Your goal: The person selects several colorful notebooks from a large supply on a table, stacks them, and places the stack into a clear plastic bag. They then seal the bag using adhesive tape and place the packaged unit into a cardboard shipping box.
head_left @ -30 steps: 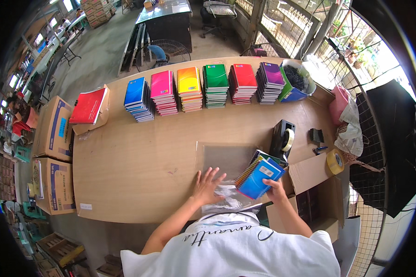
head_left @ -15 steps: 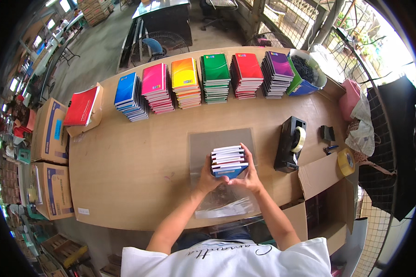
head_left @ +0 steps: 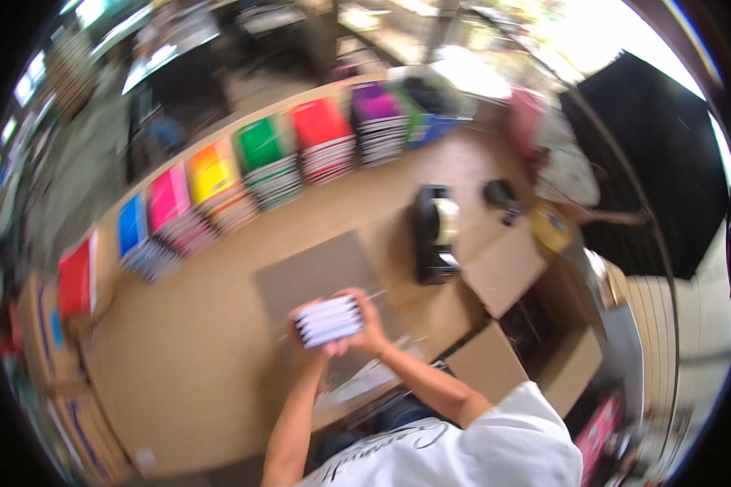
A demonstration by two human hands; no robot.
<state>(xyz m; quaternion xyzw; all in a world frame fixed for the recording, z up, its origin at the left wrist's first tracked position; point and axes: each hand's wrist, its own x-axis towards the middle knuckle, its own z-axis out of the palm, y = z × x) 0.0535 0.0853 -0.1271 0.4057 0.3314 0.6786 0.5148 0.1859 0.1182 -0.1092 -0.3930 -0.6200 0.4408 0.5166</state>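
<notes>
A small stack of spiral notebooks (head_left: 329, 321) is held between my two hands, its white page edges facing up. My left hand (head_left: 311, 347) is closed on the stack's left side, and my right hand (head_left: 369, 326) wraps its right side. Motion blur smears the fingers, and the covers cannot be made out. Below the hands lies a greyish flat sheet (head_left: 292, 276), with clear plastic (head_left: 356, 383) at its near end. Along the table's far edge stand stacks of blue (head_left: 134, 226), pink (head_left: 170, 196), yellow (head_left: 214, 172), green (head_left: 261, 144), red (head_left: 318, 123) and purple notebooks (head_left: 374, 104).
A black tape dispenser (head_left: 427, 243) stands right of the sheet. An open cardboard box (head_left: 489, 365) is at the table's right, with a yellow tape roll (head_left: 551, 229) near its flap. Closed cartons (head_left: 53, 345) line the left side. A black umbrella-like panel (head_left: 650, 162) hangs at right.
The view has swung to the right and tilted, blurring the scene. The held stack has turned so its page edges face upward and its blue cover no longer shows. Both hands still hold it.
</notes>
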